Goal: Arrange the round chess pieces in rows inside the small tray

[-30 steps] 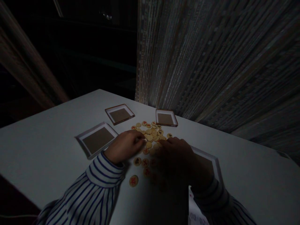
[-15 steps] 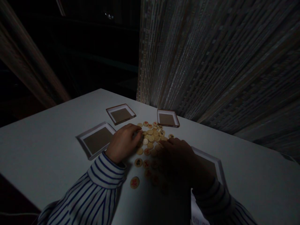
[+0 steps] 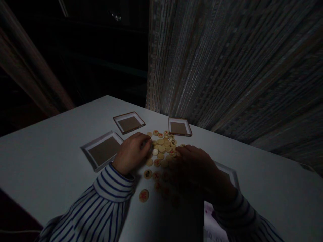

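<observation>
Round wooden pieces [image 3: 160, 148], some marked in red or black characters, lie in a loose pile on the white table [image 3: 63, 148]. My left hand [image 3: 133, 151] rests at the pile's left edge, its fingers curled; what its fingertips hold, if anything, is hidden. On the right side, my right hand [image 3: 199, 164] is over the pieces in deep shadow, and its fingertips cannot be made out clearly. Nearer to me, a red-marked piece [image 3: 144, 195] and a black-marked piece [image 3: 148, 174] lie apart from the pile.
Shallow boxes stand around the pile: one at the left [image 3: 104, 150], one at the back left [image 3: 129, 123], one at the back right [image 3: 179, 127], and one [image 3: 233, 176] partly behind my right arm. A bead-like curtain [image 3: 227, 67] hangs beyond the table.
My right hand has shifted slightly to the right, and a red-marked piece now shows near its fingertips. My left hand has hardly moved.
</observation>
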`<control>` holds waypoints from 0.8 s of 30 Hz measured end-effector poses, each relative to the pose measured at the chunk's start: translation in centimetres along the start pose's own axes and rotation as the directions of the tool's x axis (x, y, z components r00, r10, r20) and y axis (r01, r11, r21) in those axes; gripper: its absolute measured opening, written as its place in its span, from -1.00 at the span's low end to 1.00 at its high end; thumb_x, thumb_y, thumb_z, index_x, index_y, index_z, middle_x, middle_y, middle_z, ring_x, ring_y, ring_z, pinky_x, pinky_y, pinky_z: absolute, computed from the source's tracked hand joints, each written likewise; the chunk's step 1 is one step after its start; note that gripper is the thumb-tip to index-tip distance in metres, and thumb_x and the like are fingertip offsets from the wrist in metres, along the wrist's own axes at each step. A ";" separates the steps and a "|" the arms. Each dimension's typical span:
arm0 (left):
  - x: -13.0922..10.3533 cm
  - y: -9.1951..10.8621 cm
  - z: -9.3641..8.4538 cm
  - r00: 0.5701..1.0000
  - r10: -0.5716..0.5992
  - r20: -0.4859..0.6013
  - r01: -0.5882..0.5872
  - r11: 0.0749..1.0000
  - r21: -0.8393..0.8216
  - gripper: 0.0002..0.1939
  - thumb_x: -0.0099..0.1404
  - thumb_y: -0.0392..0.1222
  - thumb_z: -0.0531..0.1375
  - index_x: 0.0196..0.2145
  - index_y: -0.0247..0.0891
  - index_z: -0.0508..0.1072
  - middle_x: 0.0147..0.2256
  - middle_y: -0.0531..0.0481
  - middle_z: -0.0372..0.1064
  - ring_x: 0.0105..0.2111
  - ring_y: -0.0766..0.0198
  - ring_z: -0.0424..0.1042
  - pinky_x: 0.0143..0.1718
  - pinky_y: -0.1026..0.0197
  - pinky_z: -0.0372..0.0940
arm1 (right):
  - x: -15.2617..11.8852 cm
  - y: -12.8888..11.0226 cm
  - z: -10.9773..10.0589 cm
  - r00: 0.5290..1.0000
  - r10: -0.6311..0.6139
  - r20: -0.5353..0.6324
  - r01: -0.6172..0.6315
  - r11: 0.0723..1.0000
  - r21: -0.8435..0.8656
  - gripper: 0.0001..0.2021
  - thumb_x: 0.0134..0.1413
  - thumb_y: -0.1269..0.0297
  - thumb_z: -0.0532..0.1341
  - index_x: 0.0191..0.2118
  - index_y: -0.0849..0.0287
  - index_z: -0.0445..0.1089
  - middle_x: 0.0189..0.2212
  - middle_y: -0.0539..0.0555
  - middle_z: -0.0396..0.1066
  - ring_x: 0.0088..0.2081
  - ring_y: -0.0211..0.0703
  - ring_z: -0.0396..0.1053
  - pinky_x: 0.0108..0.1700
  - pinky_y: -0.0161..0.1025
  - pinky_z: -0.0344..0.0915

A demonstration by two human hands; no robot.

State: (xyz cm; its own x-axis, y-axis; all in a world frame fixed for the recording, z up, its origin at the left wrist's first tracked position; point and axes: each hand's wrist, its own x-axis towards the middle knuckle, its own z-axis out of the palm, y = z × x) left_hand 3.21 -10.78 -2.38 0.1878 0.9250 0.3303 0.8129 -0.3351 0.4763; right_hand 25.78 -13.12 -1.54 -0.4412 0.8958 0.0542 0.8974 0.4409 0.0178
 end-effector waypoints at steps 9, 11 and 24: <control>-0.1 0.0 0.0 1.000 0.014 -0.002 -0.014 1.000 -0.003 -0.66 0.29 -0.09 -0.02 -0.21 -0.30 0.47 -0.23 -0.10 0.46 -0.27 0.16 0.43 -0.18 0.14 0.30 | -0.2 1.5 0.1 0.979 -0.021 -0.203 0.104 0.908 0.407 -0.72 0.15 0.36 0.01 -0.07 0.14 0.34 -0.23 0.13 0.43 -0.24 -0.16 0.38 -0.21 -0.22 0.31; 0.0 0.0 0.0 1.000 0.014 -0.002 -0.014 1.000 0.000 -0.67 0.29 -0.09 -0.02 -0.22 -0.29 0.47 -0.23 -0.09 0.46 -0.26 0.17 0.43 -0.18 0.14 0.30 | -0.2 1.6 -0.2 0.979 -0.014 -0.203 0.108 0.880 0.463 -0.73 0.16 0.32 0.01 -0.07 0.15 0.34 -0.21 0.13 0.45 -0.24 -0.17 0.40 -0.20 -0.23 0.32; 0.0 -0.3 0.2 1.000 0.013 -0.019 -0.013 1.000 0.012 -0.69 0.28 -0.10 0.01 -0.22 -0.29 0.48 -0.24 -0.08 0.46 -0.27 0.17 0.44 -0.16 0.13 0.31 | -0.1 1.1 -1.4 0.990 0.134 0.046 -0.107 0.492 0.864 -0.78 0.02 0.25 0.11 -0.19 0.19 0.32 -0.44 0.01 0.38 -0.46 -0.28 0.30 -0.46 -0.35 0.23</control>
State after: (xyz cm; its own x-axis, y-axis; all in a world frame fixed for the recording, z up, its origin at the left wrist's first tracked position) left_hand 3.10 -10.70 -2.68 0.1879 0.9171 0.3516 0.8171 -0.3446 0.4622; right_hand 26.77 -12.80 -0.12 -0.3170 0.9484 0.0098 0.4822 0.1701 -0.8594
